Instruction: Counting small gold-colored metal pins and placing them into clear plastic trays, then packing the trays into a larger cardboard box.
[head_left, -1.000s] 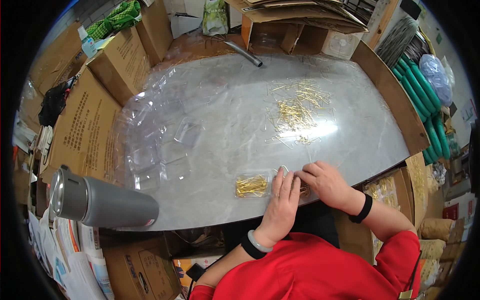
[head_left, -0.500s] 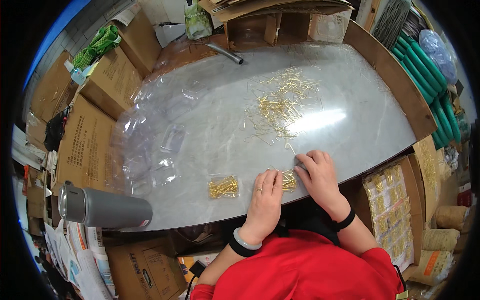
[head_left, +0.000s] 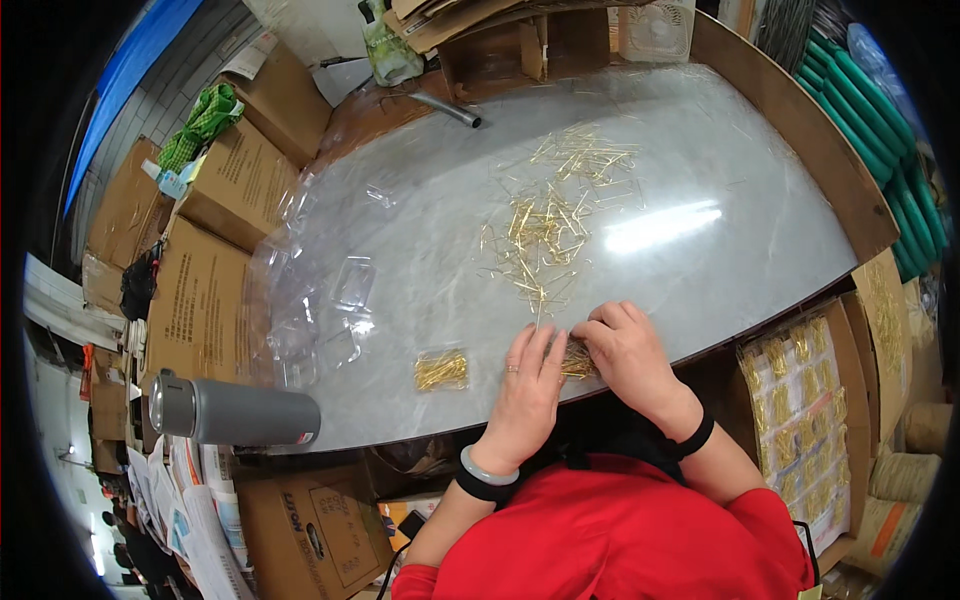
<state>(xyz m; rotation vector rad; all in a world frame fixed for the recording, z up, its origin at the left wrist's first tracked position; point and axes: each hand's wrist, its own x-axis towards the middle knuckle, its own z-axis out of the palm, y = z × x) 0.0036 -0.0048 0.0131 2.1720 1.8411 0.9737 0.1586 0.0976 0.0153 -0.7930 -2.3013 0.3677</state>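
Near the front edge of the table, a bundle of gold wire hooks [head_left: 577, 360] lies between my two hands, apparently in a small clear box that they mostly cover. My left hand [head_left: 528, 385] presses its fingers along the left side of the bundle. My right hand [head_left: 630, 360] curls over the right side, thumb and fingers closed at the hooks; the fingertips are partly hidden. To the left sits a small clear plastic box filled with gold hooks [head_left: 441, 370]. Farther out, a loose pile of gold wire hooks [head_left: 545, 225] spreads over the grey tabletop [head_left: 420, 240].
Empty clear plastic boxes [head_left: 353, 282] gather at the table's left side. A grey flask [head_left: 240, 411] lies at the front left. Cardboard boxes [head_left: 205, 310] line the left, and a cardboard wall [head_left: 800, 130] the right. At lower right is a carton of packed gold hooks [head_left: 798, 420].
My right hand has moved slightly left, in over the bundle and closer to my left hand. The view has shifted a little. The filled box on the left stays put.
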